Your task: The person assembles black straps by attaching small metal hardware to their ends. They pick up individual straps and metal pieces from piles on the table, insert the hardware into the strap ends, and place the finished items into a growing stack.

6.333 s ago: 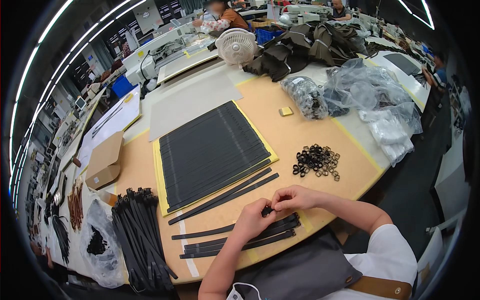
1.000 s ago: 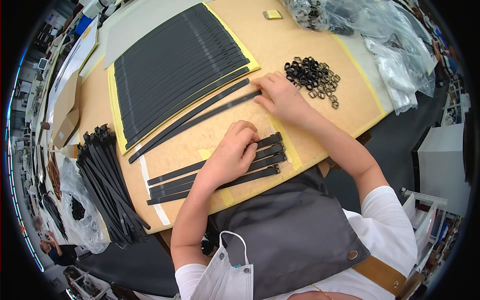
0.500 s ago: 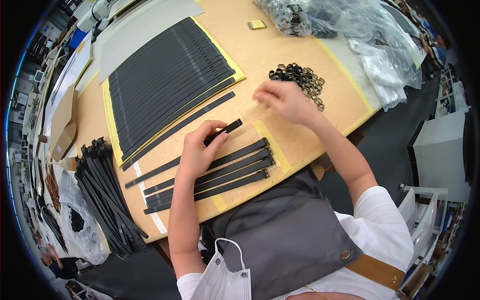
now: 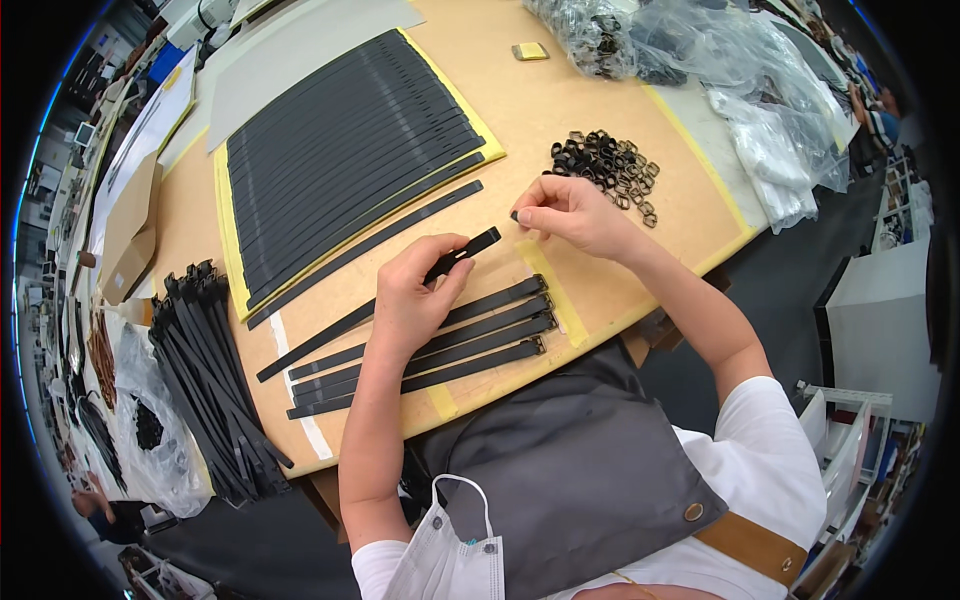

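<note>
A narrow black strap is pinched between the thumb and fingers of my left hand. Its short end points up and right beyond the fingertips, and its long tail slants down to the left across the table. A little to the right, my right hand pinches a tiny black piece, mostly hidden by the fingertips; it looks like a small strap loop. That piece and the strap end are apart. Just beyond my right hand lies a heap of black loops and brass-coloured buckles.
Several straps with buckles lie side by side nearest me. A board of straps and one loose strap are farther off. Bundled straps hang over the left edge. Clear plastic bags sit far right.
The blur on my right hand is gone, and it now pinches the small black piece. My left hand keeps hold of the strap, which has shifted slightly right in view.
</note>
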Tool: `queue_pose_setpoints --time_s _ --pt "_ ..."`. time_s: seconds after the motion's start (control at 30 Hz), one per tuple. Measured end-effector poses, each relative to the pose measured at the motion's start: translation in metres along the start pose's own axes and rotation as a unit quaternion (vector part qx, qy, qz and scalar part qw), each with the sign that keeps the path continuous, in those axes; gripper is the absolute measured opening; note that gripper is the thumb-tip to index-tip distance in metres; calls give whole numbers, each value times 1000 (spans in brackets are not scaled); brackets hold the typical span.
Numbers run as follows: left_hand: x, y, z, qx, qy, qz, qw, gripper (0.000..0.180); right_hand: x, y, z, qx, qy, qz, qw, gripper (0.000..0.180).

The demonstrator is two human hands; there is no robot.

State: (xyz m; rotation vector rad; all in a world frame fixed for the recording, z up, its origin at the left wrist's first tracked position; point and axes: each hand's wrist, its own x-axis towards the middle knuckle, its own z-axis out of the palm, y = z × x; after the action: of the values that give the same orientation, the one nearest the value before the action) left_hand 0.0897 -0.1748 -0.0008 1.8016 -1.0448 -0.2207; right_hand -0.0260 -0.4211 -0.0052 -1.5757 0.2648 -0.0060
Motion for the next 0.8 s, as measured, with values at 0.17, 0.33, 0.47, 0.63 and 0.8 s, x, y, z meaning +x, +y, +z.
queue_pose_setpoints --time_s 0.17,0.33,0.47,0.63,0.8 --pt "-3 2 0 19 33 42 998 23 -1 -1 32 244 -34 46 968 22" --pt "-2 1 1 27 66 65 995 22 -4 3 44 177 -30 2 984 25" --pt "-4 -1 3 24 63 73 995 21 -2 13 53 82 -1 -73 994 25" --pt "-5 7 0 66 5 68 995 20 -3 9 59 51 -23 -38 998 25" --pt "-5 6 -2 36 9 18 999 20 -6 5 61 92 -18 -75 993 23"
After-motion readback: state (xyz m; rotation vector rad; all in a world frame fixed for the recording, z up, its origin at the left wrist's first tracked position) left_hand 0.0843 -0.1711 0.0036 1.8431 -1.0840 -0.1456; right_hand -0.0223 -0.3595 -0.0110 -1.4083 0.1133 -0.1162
